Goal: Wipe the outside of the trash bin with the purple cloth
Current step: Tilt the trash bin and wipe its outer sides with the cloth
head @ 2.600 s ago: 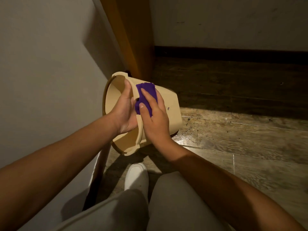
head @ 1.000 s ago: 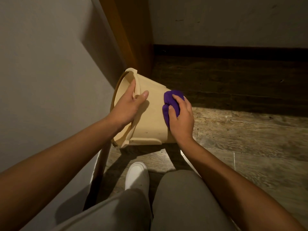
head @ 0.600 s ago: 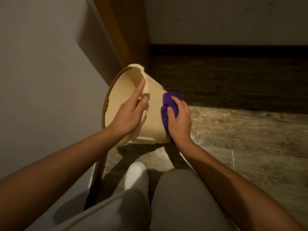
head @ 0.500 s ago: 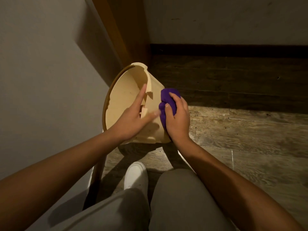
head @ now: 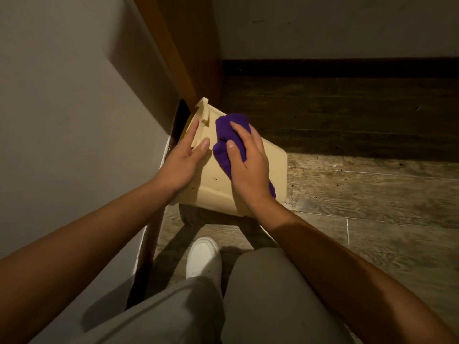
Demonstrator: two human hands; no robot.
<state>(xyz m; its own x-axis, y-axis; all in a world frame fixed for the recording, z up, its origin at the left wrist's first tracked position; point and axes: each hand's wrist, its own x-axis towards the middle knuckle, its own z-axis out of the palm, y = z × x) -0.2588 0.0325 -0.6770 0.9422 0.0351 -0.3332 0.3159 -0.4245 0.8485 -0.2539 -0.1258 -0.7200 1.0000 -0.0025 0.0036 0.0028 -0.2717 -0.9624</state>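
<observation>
A cream plastic trash bin (head: 275, 165) lies tipped on its side on the wooden floor, its rim toward the wall at the left and its base to the right. My left hand (head: 183, 160) rests flat on the bin's outer wall near the rim, fingers spread, holding it steady. The bunched purple cloth (head: 228, 142) is pressed onto the bin's upper side under my right hand (head: 248, 165), whose fingers are closed over it. The bin's opening is hidden from view.
A grey wall (head: 74, 120) stands close on the left with a wooden door frame (head: 178, 58) behind the bin. Dark skirting (head: 347, 68) runs along the back wall. My white shoe (head: 203, 256) and grey trouser legs are just below the bin. Wood floor (head: 372, 194) stretches right.
The bin has turned so its opening no longer faces me. My left hand shifted from the rim's inside to the outer wall. The cloth and right hand slid up across the bin's side.
</observation>
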